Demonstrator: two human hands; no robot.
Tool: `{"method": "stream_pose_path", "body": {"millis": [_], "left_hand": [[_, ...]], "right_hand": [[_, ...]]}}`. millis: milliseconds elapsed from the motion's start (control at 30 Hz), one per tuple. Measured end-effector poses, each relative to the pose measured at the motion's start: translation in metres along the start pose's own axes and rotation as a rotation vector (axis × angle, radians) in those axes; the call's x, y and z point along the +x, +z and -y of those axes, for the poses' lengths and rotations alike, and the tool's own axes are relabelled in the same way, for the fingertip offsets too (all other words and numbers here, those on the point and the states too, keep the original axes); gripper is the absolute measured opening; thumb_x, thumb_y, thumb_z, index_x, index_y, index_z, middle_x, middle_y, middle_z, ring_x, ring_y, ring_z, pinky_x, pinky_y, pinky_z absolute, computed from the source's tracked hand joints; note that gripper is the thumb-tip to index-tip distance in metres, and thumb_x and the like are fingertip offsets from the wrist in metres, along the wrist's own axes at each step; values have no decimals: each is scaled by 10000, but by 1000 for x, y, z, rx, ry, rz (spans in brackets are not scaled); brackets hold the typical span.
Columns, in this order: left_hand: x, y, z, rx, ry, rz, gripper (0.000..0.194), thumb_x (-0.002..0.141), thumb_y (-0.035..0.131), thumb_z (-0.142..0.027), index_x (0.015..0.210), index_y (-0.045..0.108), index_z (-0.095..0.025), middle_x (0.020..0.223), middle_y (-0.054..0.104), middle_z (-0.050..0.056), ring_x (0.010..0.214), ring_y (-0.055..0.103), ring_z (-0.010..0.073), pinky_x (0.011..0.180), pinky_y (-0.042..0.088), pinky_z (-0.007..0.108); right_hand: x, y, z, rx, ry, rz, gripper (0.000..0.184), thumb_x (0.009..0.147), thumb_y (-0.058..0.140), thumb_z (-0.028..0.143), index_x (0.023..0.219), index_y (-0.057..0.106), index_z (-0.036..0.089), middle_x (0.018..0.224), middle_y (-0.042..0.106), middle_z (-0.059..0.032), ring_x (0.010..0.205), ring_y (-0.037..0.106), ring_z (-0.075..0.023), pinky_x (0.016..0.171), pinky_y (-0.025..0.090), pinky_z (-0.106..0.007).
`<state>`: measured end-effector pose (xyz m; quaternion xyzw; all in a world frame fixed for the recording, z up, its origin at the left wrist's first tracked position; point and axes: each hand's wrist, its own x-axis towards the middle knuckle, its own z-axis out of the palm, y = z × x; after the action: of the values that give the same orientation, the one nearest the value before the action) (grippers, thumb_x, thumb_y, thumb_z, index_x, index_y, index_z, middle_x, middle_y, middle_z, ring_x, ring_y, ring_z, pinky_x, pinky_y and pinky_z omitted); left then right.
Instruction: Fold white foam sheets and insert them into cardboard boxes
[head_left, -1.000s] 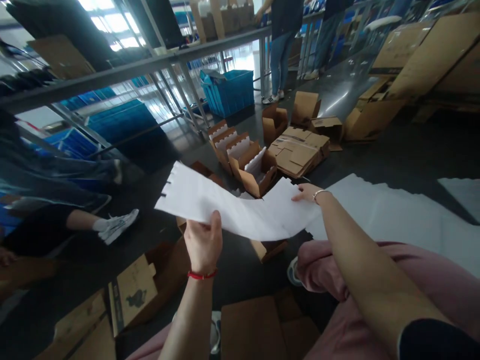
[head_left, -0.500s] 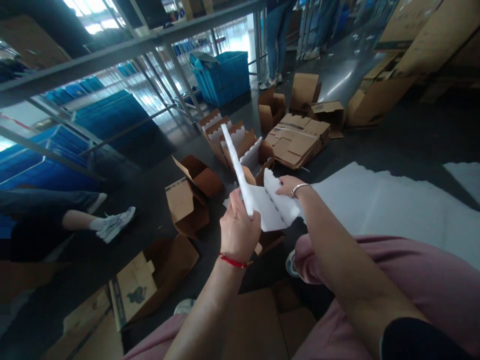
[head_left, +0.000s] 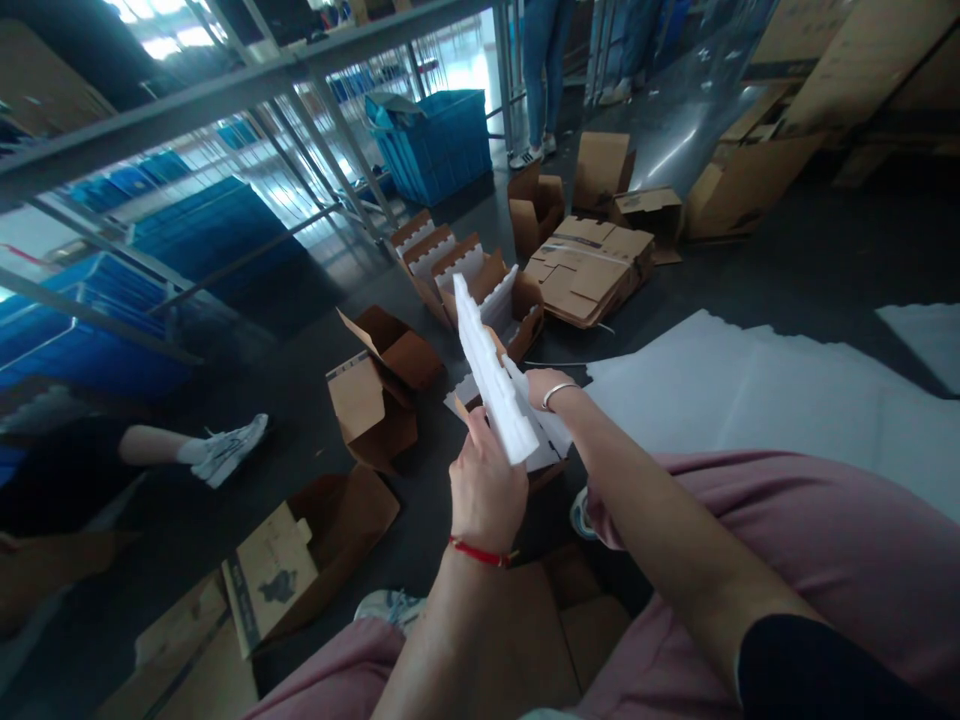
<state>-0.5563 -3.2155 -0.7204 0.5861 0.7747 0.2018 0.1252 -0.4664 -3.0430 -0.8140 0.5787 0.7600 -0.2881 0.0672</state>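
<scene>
A notched white foam sheet is folded into a narrow upright strip, with its far end pointing up. My left hand, with a red string at the wrist, grips its lower part. My right hand, with a metal bangle at the wrist, holds the folded sheet's other side just beyond it. Directly past my hands stand open cardboard boxes with white notched foam inserts. The foam hides part of a box flap beneath it.
Large white foam sheets lie on the dark floor to the right. Open cartons and flattened cardboard surround me. Blue crates and a metal rack stand behind. A co-worker's legs are far back; another person's leg extends at left.
The foam sheet, wide and spread between my hands a second ago, is now folded into a narrow strip. My hands have moved closer together, and the view has tilted slightly.
</scene>
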Motion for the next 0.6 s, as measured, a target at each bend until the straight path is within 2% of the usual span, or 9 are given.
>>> {"method": "stream_pose_path", "body": {"millis": [133, 200, 400, 467, 533, 600], "left_hand": [[-6, -10, -5, 1, -21, 11, 334, 783, 466, -237, 1105, 410, -168, 818, 647, 97, 801, 659, 262, 645, 469, 319], [-3, -7, -3, 25, -41, 54, 338, 777, 459, -219, 1106, 405, -165, 836, 649, 107, 822, 657, 269, 665, 471, 332], [11, 43, 19, 84, -178, 268, 432, 778, 505, -242, 1176, 371, -140, 952, 654, 144, 904, 647, 262, 769, 465, 345], [12, 49, 25, 84, -217, 300, 570, 774, 544, -341, 1251, 322, -123, 999, 646, 161, 907, 643, 278, 770, 472, 358], [13, 39, 26, 68, -177, 175, 848, 727, 595, -492, 1365, 179, -121, 1155, 575, 195, 956, 620, 295, 774, 484, 374], [16, 18, 19, 54, -40, -51, 1060, 681, 624, -565, 1424, -8, -151, 1327, 422, 211, 1008, 589, 285, 788, 495, 377]], "right_hand": [[-2, -4, 3, -37, 4, 54, 337, 753, 565, 122, 1078, 647, 82, 1112, 629, -197, 1035, 594, -301, 855, 469, -389], [0, 1, 3, -42, 37, 77, 354, 726, 595, 100, 1075, 649, 85, 1110, 631, -190, 1028, 598, -299, 842, 479, -374], [2, 45, -3, -15, 131, 27, 327, 845, 490, 172, 1151, 596, 129, 1156, 604, -182, 1073, 577, -269, 861, 467, -375], [2, 61, -6, -3, 151, 33, 322, 872, 457, 199, 1161, 581, 127, 1134, 611, -186, 1065, 583, -261, 854, 468, -371], [1, 74, -8, 9, 167, 50, 329, 878, 458, 223, 1175, 563, 126, 1117, 616, -187, 1048, 592, -255, 846, 470, -371], [2, 81, -10, 20, 172, 57, 324, 880, 463, 237, 1168, 561, 126, 1111, 616, -186, 1045, 592, -252, 843, 470, -370]]}}
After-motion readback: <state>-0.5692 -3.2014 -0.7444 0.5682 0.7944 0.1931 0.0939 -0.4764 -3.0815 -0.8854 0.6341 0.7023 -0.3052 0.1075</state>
